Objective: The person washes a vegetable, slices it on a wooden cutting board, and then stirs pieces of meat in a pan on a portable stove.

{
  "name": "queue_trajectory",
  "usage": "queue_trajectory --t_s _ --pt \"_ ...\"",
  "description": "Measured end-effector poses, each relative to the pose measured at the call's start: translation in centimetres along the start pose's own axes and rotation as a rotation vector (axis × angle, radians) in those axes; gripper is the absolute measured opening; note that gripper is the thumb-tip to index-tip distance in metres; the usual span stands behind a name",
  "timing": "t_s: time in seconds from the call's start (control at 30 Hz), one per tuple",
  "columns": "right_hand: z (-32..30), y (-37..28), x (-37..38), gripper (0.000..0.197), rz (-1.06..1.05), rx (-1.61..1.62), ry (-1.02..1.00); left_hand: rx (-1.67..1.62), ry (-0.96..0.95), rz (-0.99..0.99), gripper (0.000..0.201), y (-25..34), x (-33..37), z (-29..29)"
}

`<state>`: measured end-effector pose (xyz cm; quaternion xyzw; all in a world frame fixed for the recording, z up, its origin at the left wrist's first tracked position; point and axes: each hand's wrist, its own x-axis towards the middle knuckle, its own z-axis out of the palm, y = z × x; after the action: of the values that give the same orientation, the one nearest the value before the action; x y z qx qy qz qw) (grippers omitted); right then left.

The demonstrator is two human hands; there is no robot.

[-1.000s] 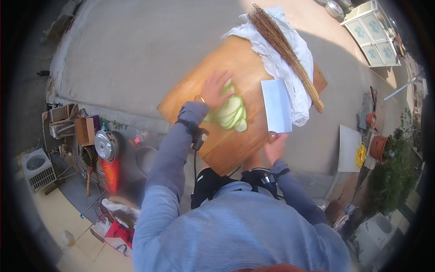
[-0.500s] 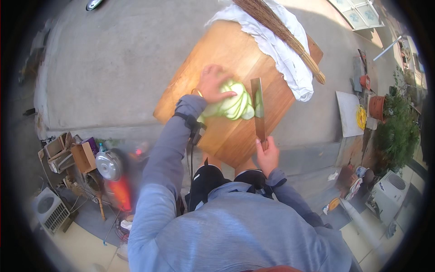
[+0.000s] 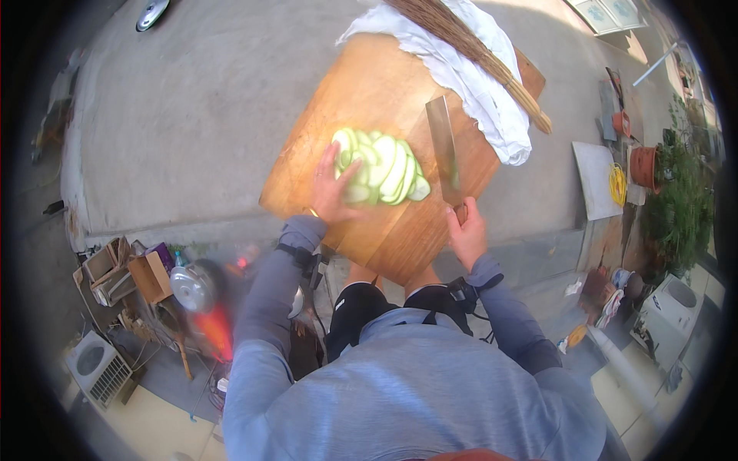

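Observation:
A heap of thin, pale green slices with darker green rims (image 3: 393,170), which look like zucchini, lies overlapping on a wooden board (image 3: 377,81). My left hand (image 3: 332,190) is at the left side of the heap, its fingers and thumb spread and touching the near-left slices. In my right hand (image 3: 467,237) is a cleaver (image 3: 441,142), gripped by its short wooden handle. The broad blade points away from me over the board, right of the slices and apart from them.
A white cloth (image 3: 492,107) and a straw broom (image 3: 469,46) lie across the board's far right part. Potted plants (image 3: 673,207) stand at the right. At the left are cardboard boxes (image 3: 150,276), a metal-topped red object (image 3: 211,330) and an air-conditioner unit (image 3: 96,369).
My left hand has drawn back toward me and left, uncovering more of the slices. The cleaver has shifted away from the heap, its blade tilting left at the far end.

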<state>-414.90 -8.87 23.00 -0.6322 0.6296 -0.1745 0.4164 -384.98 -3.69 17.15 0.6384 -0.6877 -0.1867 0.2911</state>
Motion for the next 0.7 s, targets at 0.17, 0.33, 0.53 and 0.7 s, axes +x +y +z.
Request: queue_trajectory --t_s 0.17,0.33,0.53,0.7 --pt "-1.3 -0.5 2.3 0.024 0.047 -0.078 -0.123 0.081 0.219 -0.233 0.105 5.6 0.6 4.5" --pt "-0.9 -3.6 3.1 0.018 0.029 -0.225 -0.058 0.004 0.405 -0.532 0.101 10.2 2.1 7.2" --pt "-1.2 -1.3 5.1 0.015 -0.096 -0.344 -0.032 0.139 0.356 -0.319 0.056 7.9 3.5 2.9" --pt "-2.1 -2.2 3.6 0.017 -0.179 -0.223 -0.019 0.053 0.289 -0.058 0.044 7.8 2.7 1.7"
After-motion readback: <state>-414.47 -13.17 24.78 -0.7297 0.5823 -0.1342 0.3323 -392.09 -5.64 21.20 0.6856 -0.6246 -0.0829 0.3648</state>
